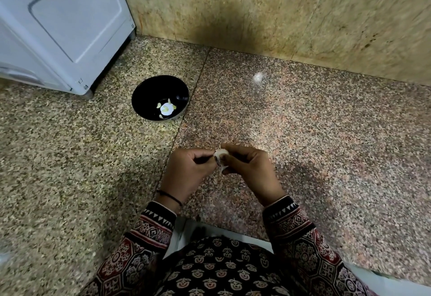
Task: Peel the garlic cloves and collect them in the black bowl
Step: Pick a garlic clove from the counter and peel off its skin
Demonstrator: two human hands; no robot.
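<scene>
A pale garlic piece (220,155) is pinched between the fingertips of both hands, low over the speckled floor. My left hand (186,172) grips it from the left and my right hand (251,169) from the right; most of the garlic is hidden by the fingers. The black bowl (149,90) stands on the floor up and to the left of my hands. Several pale peeled cloves (166,108) lie at its bottom around a bright glare spot.
A white appliance (60,27) stands at the upper left, close to the bowl. A beige stone wall (279,11) runs along the back. A white sheet (233,234) lies under my lap. The granite floor (326,132) spreads to the right.
</scene>
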